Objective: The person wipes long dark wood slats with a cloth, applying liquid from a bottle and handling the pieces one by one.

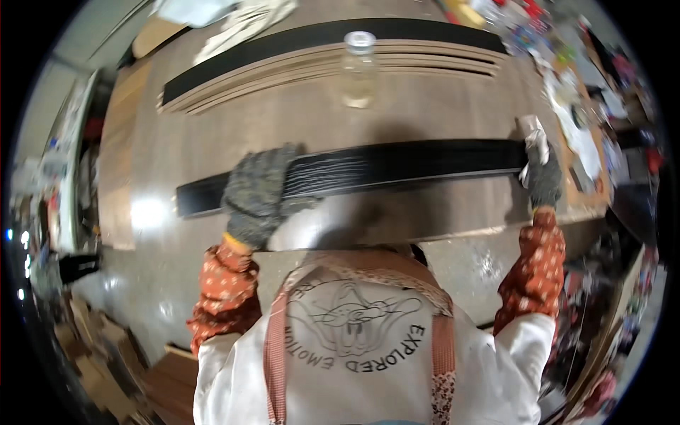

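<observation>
Your left hand (258, 195), in a grey knitted glove, lay spread flat on the long black strip (397, 166), pressing down on its left part; the grip was open, palm down, holding nothing. The strip ran across the brown table (212, 134) from left to right, close to the near edge and lying flat. Behind its middle, well apart from it, a clear glass jar (359, 71) with a light lid stood upright. Farther back lay a stack of thin wooden slats (319, 67) with another black strip (312, 35) alongside them. At the right end of the near strip, your right hand (542, 177), also gloved, had its grip closed around a pale cloth (535, 138) that touched the strip's end.
</observation>
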The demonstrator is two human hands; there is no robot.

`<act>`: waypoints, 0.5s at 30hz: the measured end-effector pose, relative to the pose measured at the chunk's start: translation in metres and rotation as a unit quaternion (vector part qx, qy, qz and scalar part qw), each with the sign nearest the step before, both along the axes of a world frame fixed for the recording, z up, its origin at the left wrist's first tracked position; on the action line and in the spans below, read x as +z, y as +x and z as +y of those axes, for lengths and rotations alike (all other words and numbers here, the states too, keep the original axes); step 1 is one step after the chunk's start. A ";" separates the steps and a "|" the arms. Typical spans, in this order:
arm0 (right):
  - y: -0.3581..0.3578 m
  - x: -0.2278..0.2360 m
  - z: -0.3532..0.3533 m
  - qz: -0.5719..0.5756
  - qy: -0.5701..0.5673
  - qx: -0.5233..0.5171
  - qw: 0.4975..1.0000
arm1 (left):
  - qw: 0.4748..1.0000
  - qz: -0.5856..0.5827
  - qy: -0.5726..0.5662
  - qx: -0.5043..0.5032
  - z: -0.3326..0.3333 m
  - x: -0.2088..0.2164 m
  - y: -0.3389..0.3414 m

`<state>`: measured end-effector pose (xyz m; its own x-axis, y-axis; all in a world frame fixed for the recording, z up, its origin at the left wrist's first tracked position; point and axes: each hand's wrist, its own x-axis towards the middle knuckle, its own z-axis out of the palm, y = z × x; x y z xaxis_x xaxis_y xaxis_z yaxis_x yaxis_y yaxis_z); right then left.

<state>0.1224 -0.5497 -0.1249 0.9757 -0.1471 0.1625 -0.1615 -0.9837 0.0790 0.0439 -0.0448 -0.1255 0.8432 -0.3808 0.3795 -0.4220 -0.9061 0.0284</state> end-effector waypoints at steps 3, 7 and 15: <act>-0.002 -0.037 -0.099 -0.171 -0.225 0.116 0.952 | 1.000 -0.023 0.008 -0.010 -0.014 0.000 0.009; -0.021 0.041 0.115 -0.192 0.381 0.205 0.881 | 0.999 -0.013 0.004 -0.037 -0.039 0.002 0.006; -0.016 0.025 0.153 -0.185 0.281 0.411 0.847 | 1.000 -0.021 0.011 -0.019 -0.051 0.003 0.000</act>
<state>0.1065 -0.3971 -0.1003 0.6832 0.4022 0.6094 0.6852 -0.6416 -0.3447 0.0439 -0.0954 -0.1223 0.8118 -0.4214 0.4043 -0.4566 -0.8896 -0.0102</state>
